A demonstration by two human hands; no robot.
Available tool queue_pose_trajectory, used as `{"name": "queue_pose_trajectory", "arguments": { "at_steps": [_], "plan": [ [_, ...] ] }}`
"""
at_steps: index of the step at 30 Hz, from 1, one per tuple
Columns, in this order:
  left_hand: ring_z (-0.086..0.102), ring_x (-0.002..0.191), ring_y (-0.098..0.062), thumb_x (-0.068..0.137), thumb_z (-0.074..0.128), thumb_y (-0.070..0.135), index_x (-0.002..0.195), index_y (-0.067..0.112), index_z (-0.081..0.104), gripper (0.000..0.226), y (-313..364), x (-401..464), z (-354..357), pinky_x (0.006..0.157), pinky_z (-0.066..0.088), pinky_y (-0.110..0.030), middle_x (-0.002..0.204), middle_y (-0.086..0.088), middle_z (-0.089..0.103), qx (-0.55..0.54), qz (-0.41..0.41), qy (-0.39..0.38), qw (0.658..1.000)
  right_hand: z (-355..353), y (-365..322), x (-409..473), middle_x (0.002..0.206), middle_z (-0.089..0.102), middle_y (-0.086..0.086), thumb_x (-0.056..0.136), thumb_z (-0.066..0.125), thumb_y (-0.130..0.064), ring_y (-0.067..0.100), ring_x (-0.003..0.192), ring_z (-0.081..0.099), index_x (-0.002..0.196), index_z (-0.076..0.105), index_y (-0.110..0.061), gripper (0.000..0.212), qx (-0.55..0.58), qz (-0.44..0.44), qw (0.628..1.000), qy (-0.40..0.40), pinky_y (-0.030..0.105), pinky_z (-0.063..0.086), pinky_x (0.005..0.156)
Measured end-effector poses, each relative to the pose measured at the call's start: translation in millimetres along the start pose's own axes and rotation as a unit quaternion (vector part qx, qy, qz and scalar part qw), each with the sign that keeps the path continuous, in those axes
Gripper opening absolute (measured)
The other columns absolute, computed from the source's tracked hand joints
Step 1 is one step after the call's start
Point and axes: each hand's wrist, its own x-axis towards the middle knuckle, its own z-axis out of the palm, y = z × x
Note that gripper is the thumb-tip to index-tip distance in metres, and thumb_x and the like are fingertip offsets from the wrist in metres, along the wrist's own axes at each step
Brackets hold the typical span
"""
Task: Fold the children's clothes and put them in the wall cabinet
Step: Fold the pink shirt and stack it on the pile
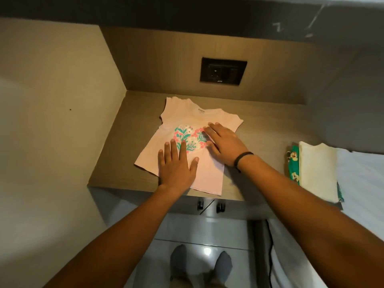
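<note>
A small pink children's T-shirt [187, 119] with a floral heart print lies spread flat, front up, on the wooden counter [116, 163]. My left hand [176, 165] rests palm down on the shirt's lower left part, fingers spread. Palm down too, my right hand [223, 143] presses on the shirt's right side, partly over the print, with a black band on its wrist. Neither hand grips the cloth. To the right, a folded cream garment [318, 173] lies on top of a green printed one [293, 163].
The counter sits in a corner, with a beige wall on the left and a wooden back panel holding a dark socket plate [223, 71]. Two cabinet handles [209, 206] show under the counter's front edge. A white bed sheet [361, 183] lies at the right.
</note>
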Motion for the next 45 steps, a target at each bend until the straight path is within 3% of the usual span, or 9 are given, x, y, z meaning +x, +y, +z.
{"name": "queue_pose_trajectory", "arguments": {
  "at_steps": [4, 9, 11, 14, 17, 24, 28, 34, 45],
  "plan": [
    [-0.005, 0.164, -0.034, 0.102, 0.014, 0.076, 0.169, 0.028, -0.001, 0.084, -23, 12, -3, 0.131, -0.004, -0.054, 0.178, -0.011, -0.003, 0.025, 0.072, -0.015, 0.997, 25, 15, 6, 0.173, 0.005, 0.005, 0.106, 0.017, -0.060, 0.029, 0.159, 0.006, 0.165, 0.007, -0.028, 0.068, -0.034, 0.055, 0.996, -0.064, 0.048, 0.009, 0.127],
    [0.003, 0.164, -0.034, 0.099, 0.006, 0.080, 0.169, 0.036, 0.009, 0.083, -63, 54, -26, 0.131, 0.001, -0.053, 0.178, -0.008, 0.008, 0.064, 0.264, -0.042, 0.961, 41, -50, -61, 0.172, -0.005, 0.011, 0.102, 0.014, -0.063, 0.033, 0.159, -0.001, 0.165, -0.004, -0.020, 0.078, -0.011, 0.241, 0.969, -0.046, 0.051, 0.008, 0.125],
    [0.007, 0.164, -0.033, 0.099, 0.009, 0.080, 0.167, 0.036, 0.020, 0.082, -58, 50, -33, 0.132, 0.002, -0.054, 0.176, -0.007, 0.017, 0.022, 0.246, -0.023, 0.969, 36, -68, -77, 0.172, 0.000, 0.013, 0.101, 0.017, -0.066, 0.035, 0.158, 0.002, 0.165, 0.003, -0.018, 0.082, -0.037, 0.261, 0.962, -0.069, 0.056, 0.010, 0.121],
    [0.003, 0.164, -0.031, 0.102, 0.015, 0.073, 0.168, 0.033, 0.016, 0.078, -24, 28, -24, 0.131, 0.000, -0.054, 0.177, -0.008, 0.013, -0.053, 0.099, -0.010, 0.994, 13, -51, -56, 0.169, 0.024, 0.011, 0.100, 0.024, -0.061, 0.034, 0.155, 0.021, 0.160, 0.030, -0.019, 0.073, -0.037, 0.204, 0.978, 0.007, 0.057, 0.023, 0.115],
    [-0.008, 0.164, -0.034, 0.101, 0.012, 0.076, 0.169, 0.029, -0.002, 0.084, -5, 19, -8, 0.130, -0.008, -0.055, 0.178, -0.010, -0.004, -0.030, 0.031, -0.026, 0.999, 4, -8, -23, 0.171, 0.020, 0.006, 0.106, 0.026, -0.054, 0.029, 0.157, 0.016, 0.162, 0.024, -0.024, 0.064, -0.038, 0.079, 0.996, -0.008, 0.053, 0.022, 0.121],
    [-0.004, 0.164, -0.031, 0.102, 0.015, 0.076, 0.168, 0.036, 0.001, 0.079, -43, 72, -14, 0.131, -0.004, -0.053, 0.178, -0.004, -0.002, 0.029, 0.196, -0.012, 0.980, 44, 0, -28, 0.173, 0.002, 0.001, 0.107, 0.015, -0.057, 0.028, 0.160, 0.001, 0.165, 0.007, -0.031, 0.064, 0.006, 0.163, 0.987, 0.002, 0.048, 0.003, 0.128],
    [-0.009, 0.164, -0.031, 0.099, 0.012, 0.081, 0.168, 0.037, 0.001, 0.083, -37, 71, -17, 0.131, -0.006, -0.055, 0.178, -0.003, -0.005, 0.018, 0.178, -0.010, 0.984, 41, -11, -35, 0.173, 0.003, 0.001, 0.106, 0.012, -0.060, 0.028, 0.159, -0.004, 0.165, 0.009, -0.029, 0.067, 0.038, 0.225, 0.974, 0.018, 0.050, -0.003, 0.127],
    [-0.014, 0.163, -0.031, 0.099, 0.013, 0.082, 0.167, 0.038, -0.007, 0.084, -36, 69, -8, 0.130, -0.007, -0.056, 0.177, -0.002, -0.012, 0.023, 0.167, -0.021, 0.985, 43, 21, -35, 0.173, 0.000, -0.001, 0.105, 0.008, -0.065, 0.024, 0.160, -0.002, 0.165, 0.002, -0.030, 0.069, -0.017, 0.164, 0.986, 0.003, 0.049, 0.000, 0.128],
    [0.021, 0.162, -0.029, 0.090, 0.042, 0.090, 0.166, 0.026, 0.031, 0.099, -81, -32, -17, 0.131, 0.018, -0.049, 0.174, -0.005, 0.026, -0.019, 0.270, 0.023, 0.962, 40, 14, -138, 0.171, 0.015, 0.002, 0.099, 0.023, -0.075, 0.026, 0.158, 0.013, 0.164, 0.021, -0.026, 0.081, -0.007, -0.016, 1.000, -0.005, 0.044, 0.011, 0.128]
  ]
}}
